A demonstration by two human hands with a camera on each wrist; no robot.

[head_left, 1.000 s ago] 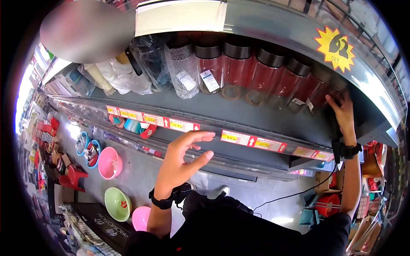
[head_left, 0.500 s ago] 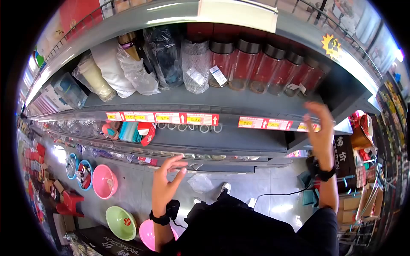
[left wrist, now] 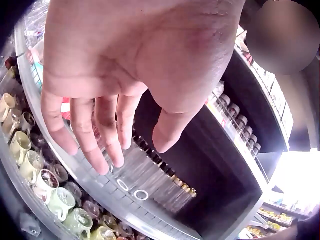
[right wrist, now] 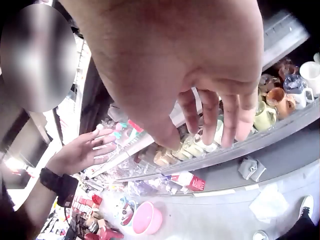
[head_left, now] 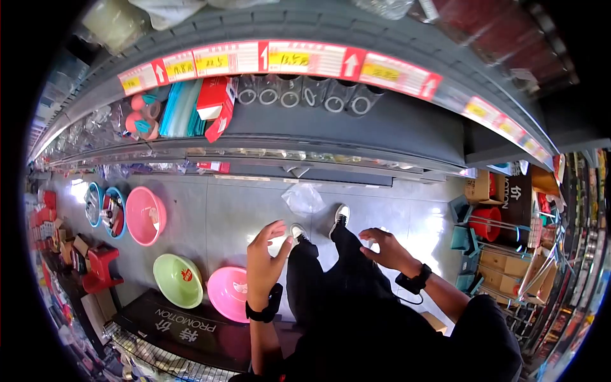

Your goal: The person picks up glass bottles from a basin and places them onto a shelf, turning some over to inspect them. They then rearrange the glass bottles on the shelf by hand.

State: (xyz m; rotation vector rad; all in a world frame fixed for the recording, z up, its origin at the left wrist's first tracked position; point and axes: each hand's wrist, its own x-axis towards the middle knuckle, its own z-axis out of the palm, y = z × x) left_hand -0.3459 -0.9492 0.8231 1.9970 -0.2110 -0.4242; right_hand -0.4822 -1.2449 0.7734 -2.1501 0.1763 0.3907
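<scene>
Both hands hang in front of a store shelf with nothing in them. My left hand (head_left: 264, 261), fingers loosely bent and thumb apart, is over the floor near the pink basin (head_left: 228, 293). My right hand (head_left: 387, 249) is above the dark trousers, its fingers relaxed. Beyond them, a lower shelf (head_left: 407, 124) carries a row of clear glass bottles (head_left: 289, 92) with a red and white box (head_left: 216, 99) beside it. In the left wrist view the bottles (left wrist: 172, 190) appear past the fingers. Mugs (right wrist: 280, 102) in wrapping show behind the right hand.
Price tags line the upper shelf edge (head_left: 305, 57), which juts out above. On the floor are a green basin (head_left: 178, 281), another pink basin (head_left: 145, 215), a red stool (head_left: 102, 268) and a plastic bag (head_left: 303, 198). Cartons (head_left: 503, 270) stand at right.
My right hand has come away from the dark-lidded bottles on the upper shelf and dropped down toward the body. The head view has tilted down to the lower shelf. The left hand stays empty.
</scene>
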